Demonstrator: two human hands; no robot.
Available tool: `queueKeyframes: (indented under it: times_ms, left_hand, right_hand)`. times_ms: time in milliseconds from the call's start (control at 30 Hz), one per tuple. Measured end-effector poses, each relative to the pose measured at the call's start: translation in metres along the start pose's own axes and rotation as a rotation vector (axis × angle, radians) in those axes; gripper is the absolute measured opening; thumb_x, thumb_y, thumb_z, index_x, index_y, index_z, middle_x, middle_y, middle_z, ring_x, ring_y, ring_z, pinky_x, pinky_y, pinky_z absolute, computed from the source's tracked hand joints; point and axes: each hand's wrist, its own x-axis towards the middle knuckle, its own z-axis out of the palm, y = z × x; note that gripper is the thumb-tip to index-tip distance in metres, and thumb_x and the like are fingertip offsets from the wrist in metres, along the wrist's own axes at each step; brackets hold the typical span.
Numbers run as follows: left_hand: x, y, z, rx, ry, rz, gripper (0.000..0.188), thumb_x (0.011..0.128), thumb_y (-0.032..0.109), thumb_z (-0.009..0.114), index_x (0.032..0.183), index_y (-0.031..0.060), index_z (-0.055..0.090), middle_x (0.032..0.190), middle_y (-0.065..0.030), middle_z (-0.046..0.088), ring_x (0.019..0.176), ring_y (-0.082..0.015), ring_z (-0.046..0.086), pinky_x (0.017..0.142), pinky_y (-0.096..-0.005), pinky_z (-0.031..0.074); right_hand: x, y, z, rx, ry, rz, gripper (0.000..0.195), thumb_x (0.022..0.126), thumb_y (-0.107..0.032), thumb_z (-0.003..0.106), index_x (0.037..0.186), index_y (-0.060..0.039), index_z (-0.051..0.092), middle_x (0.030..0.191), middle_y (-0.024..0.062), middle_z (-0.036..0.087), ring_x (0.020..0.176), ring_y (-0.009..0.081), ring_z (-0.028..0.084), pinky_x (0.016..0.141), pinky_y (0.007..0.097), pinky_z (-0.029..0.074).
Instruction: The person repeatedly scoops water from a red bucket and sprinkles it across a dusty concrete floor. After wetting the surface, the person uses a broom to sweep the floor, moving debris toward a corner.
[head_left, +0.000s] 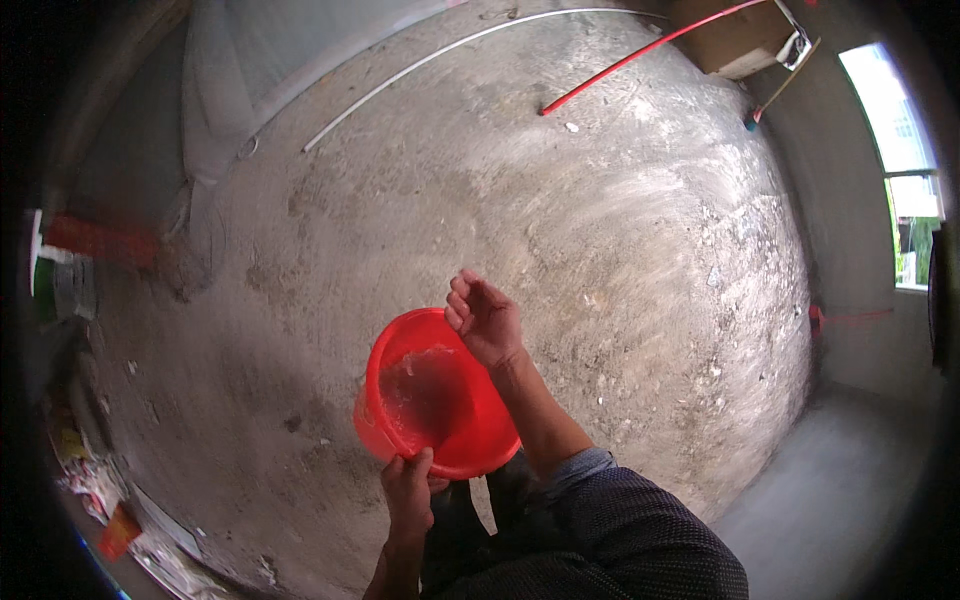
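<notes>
A red plastic bucket (484, 442) is held tilted in front of my body, its mouth facing me. My left hand (409, 484) grips its near rim, thumb over the edge. Inside lies a dark, wet-looking content (427, 397), perhaps liquid; blur and shadow hide what it is. Over the bucket's right far rim hovers my right hand (486, 319), palm turned up and fingers loosely curled. I see nothing in its palm. Whether it touches the rim cannot be told. Beneath is a rough, stained concrete floor (615, 262).
A white pipe (420, 64) and a red pole (622, 67) extend across the far side. By the wall with a window (892, 112) sits a cardboard box (739, 37). Pale sheeting (217, 97) hangs far left. Mixed debris (112, 502) lies at lower left.
</notes>
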Motion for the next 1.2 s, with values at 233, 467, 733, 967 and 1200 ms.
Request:
queueKeyframes:
  times_ms: [233,467,733,967,1200]
  left_hand:
    - [-0.009,0.020,0.075,0.154,-0.074,-0.035,0.028,0.096,0.018,0.064,0.114,-0.0032,0.061,0.091,-0.0099,0.068,0.062,-0.0158,0.066,0.059,-0.0302,0.060]
    - [-0.022,0.052,0.140,0.260,-0.188,-0.036,0.028,0.096,0.019,0.064,0.111,-0.0042,0.062,0.091,-0.0110,0.070,0.069,-0.0165,0.069,0.064,-0.0330,0.062]
    - [0.016,0.066,0.176,0.235,-0.144,-0.104,0.038,0.094,0.026,0.067,0.116,-0.0037,0.060,0.101,-0.0165,0.069,0.070,-0.0227,0.071,0.064,-0.0358,0.062]
    - [0.035,0.097,0.209,0.276,-0.161,-0.049,0.039,0.096,0.027,0.063,0.122,-0.0003,0.054,0.099,-0.0203,0.067,0.070,-0.0273,0.071,0.068,-0.0414,0.063]
    - [0.057,0.124,0.221,0.464,-0.259,0.018,0.033,0.097,0.026,0.061,0.116,-0.0003,0.058,0.097,-0.0177,0.067,0.069,-0.0248,0.070,0.064,-0.0377,0.063]
  right_hand:
    - [-0.062,-0.005,-0.020,-0.567,0.886,0.392,0.030,0.098,-0.024,0.045,0.099,-0.0061,0.069,0.085,0.0095,0.069,0.078,0.0287,0.064,0.075,0.0355,0.052]
    - [-0.101,-0.030,-0.116,-1.508,1.040,0.664,0.027,0.099,-0.023,0.049,0.101,-0.0048,0.068,0.091,0.0113,0.069,0.083,0.0267,0.066,0.076,0.0362,0.054]
    - [-0.024,-0.137,-0.043,0.047,0.652,0.048,0.025,0.101,-0.021,0.051,0.109,-0.0033,0.067,0.102,0.0126,0.069,0.091,0.0240,0.066,0.082,0.0377,0.056]
    - [0.058,-0.217,0.103,-0.289,0.621,-0.366,0.026,0.102,-0.022,0.049,0.115,-0.0050,0.064,0.107,0.0097,0.070,0.096,0.0217,0.066,0.084,0.0346,0.053]
    - [0.015,-0.148,-0.017,-0.494,1.035,0.062,0.024,0.094,-0.019,0.050,0.089,-0.0066,0.071,0.079,0.0065,0.066,0.067,0.0216,0.062,0.059,0.0343,0.049]
